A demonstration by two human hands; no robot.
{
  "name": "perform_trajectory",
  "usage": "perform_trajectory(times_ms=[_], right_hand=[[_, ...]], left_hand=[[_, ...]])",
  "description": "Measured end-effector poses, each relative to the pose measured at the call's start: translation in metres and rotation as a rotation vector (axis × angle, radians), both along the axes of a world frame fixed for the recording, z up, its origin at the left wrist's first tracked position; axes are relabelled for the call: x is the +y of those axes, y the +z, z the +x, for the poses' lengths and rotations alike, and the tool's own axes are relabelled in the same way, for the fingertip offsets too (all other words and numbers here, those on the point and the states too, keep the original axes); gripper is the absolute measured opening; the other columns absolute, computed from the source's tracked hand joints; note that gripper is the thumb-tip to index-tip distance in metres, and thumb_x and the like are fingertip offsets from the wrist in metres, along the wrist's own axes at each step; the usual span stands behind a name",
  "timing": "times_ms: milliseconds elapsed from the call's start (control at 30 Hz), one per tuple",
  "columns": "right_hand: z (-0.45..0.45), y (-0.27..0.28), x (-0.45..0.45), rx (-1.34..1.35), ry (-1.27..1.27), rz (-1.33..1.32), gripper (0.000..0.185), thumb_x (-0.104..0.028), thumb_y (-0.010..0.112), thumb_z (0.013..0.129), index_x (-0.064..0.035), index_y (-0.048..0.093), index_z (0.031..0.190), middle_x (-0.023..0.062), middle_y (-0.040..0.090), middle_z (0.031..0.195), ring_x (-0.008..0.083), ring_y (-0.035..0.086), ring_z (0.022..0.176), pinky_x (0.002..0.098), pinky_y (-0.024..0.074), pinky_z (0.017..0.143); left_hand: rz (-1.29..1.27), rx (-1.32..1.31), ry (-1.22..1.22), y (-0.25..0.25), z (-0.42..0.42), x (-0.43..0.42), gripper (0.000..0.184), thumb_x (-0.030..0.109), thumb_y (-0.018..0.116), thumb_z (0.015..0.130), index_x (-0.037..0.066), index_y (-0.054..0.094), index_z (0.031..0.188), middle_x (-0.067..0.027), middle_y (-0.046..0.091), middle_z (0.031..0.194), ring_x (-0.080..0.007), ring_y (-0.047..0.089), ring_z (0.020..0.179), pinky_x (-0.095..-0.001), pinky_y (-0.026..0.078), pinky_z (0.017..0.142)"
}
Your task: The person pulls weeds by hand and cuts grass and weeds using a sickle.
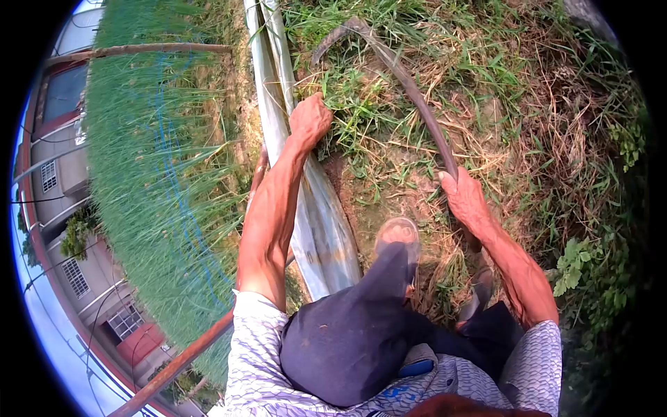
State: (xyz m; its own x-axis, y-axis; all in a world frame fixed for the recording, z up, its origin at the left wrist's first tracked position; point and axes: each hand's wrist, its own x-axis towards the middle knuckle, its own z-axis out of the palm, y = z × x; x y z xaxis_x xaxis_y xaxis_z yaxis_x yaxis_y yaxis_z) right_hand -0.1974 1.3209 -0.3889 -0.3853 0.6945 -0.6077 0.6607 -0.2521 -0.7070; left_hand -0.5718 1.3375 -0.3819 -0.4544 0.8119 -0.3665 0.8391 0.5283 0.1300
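My right hand (465, 201) is wrapped round the lower end of a long, curved wooden handle (417, 97). At its far end a bent head (333, 40) lies over the grass near the top. My left hand (310, 119) is closed at the edge of the grass, beside a long strip of pale plastic sheeting (323, 222). What its fingers grip is too small to make out. Green grass (358, 104) and dry stalks surround the bare soil between my hands.
My shoe (398, 231) rests on the soil below the handle. Tall thin green plants (153, 132) fill the left side, with wooden poles (187, 358) crossing them. Leafy weeds (573, 264) grow at the right. Buildings (66, 174) stand beyond at the far left.
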Motion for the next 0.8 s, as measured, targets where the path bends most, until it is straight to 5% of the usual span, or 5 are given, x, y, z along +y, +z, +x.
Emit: perform_trajectory(times_ms=[100,233,433,600,800], right_hand=[[0.048,-0.005,-0.016,-0.091,0.100,-0.060,0.048,-0.045,0.053,0.096,0.0016,0.055,0.105,0.0203,0.060,0.075,0.0326,0.062,0.071,0.0435,0.0481,0.066],[0.114,0.007,-0.045,-0.106,0.095,-0.117,0.049,-0.047,0.054,0.095,0.0009,0.056,0.105,0.0161,0.059,0.076,0.0285,0.060,0.073,0.0418,0.0471,0.069],[0.043,0.019,-0.001,-0.022,0.018,-0.077,0.048,-0.047,0.054,0.095,0.0000,0.056,0.104,0.0125,0.055,0.074,0.0248,0.054,0.070,0.0394,0.0456,0.067],[0.020,0.007,-0.007,-0.055,0.067,-0.059,0.052,-0.048,0.052,0.095,0.0022,0.056,0.106,0.0181,0.058,0.074,0.0278,0.059,0.070,0.0423,0.0469,0.065],[0.039,0.006,-0.009,0.055,0.031,-0.053,0.051,-0.048,0.053,0.095,0.0015,0.057,0.104,0.0130,0.056,0.071,0.0249,0.055,0.065,0.0406,0.0452,0.062]], left_hand=[[-0.017,0.022,-0.022,0.007,-0.002,-0.008,0.037,0.014,0.050,0.084,0.008,0.064,0.118,-0.0223,0.069,0.098,-0.0367,0.067,0.093,-0.0453,0.052,0.082],[-0.125,-0.028,-0.209,0.018,0.014,-0.027,0.027,0.010,0.053,0.079,0.007,0.061,0.104,-0.0208,0.067,0.082,-0.0391,0.066,0.081,-0.0505,0.051,0.070],[-0.098,-0.136,-0.364,0.019,0.054,-0.061,0.017,0.008,0.052,0.077,0.004,0.055,0.094,-0.0214,0.062,0.073,-0.0417,0.064,0.077,-0.0504,0.049,0.067],[0.194,0.051,-0.215,0.023,0.056,-0.041,0.057,0.000,0.065,0.070,0.010,0.047,0.123,-0.0188,0.052,0.118,-0.0392,0.061,0.099,-0.0459,0.053,0.076],[0.151,0.027,-0.487,0.003,0.016,-0.013,0.059,0.002,0.075,0.064,0.012,0.048,0.116,-0.0177,0.049,0.118,-0.0393,0.062,0.096,-0.0446,0.054,0.076]])
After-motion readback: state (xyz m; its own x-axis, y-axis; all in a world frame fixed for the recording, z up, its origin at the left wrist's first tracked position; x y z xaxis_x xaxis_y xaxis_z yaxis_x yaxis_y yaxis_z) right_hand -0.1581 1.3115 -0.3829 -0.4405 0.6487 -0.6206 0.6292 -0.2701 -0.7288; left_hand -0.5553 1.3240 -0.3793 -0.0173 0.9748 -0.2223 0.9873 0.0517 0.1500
